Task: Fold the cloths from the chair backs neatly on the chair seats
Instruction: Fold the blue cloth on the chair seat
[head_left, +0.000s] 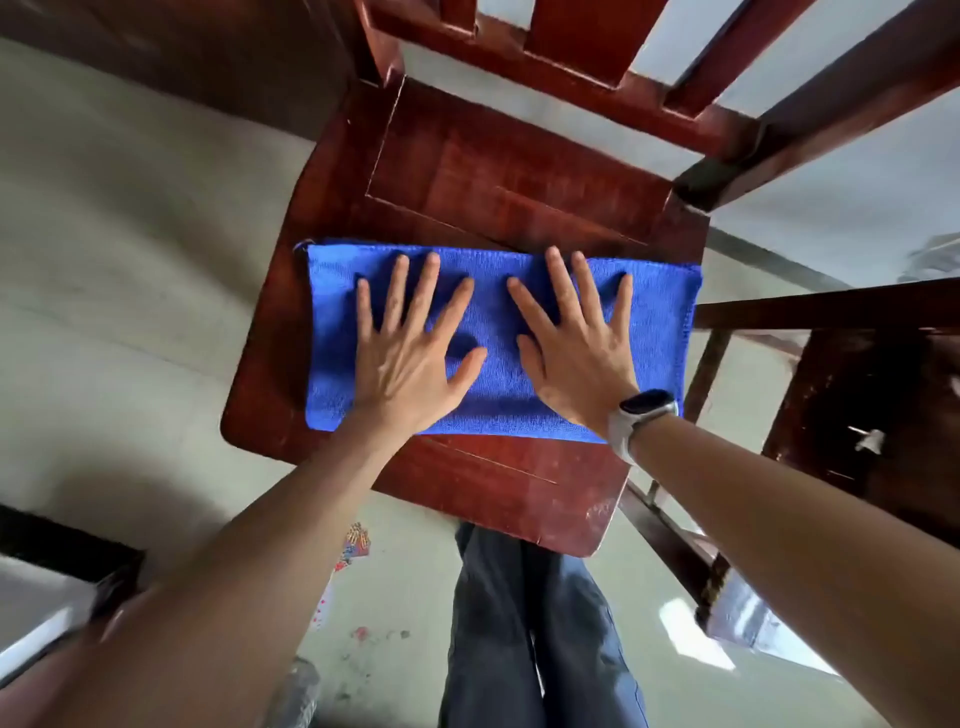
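A blue cloth (660, 332) lies folded into a long rectangle across the seat of a red-brown wooden chair (498, 171). Both of my hands press flat on it with fingers spread and straight. My left hand (410, 348) covers the cloth's left half. My right hand (576, 343), with a watch on its wrist, covers the right half. The chair's back (576, 57) rises at the top of the view with nothing hanging on the part that shows.
A second dark wooden chair (852, 405) stands close on the right, its rail almost touching the cloth's right end. My legs in dark trousers (524, 639) stand at the seat's front edge. Pale floor spreads to the left, with a small patterned scrap (353, 545) on it.
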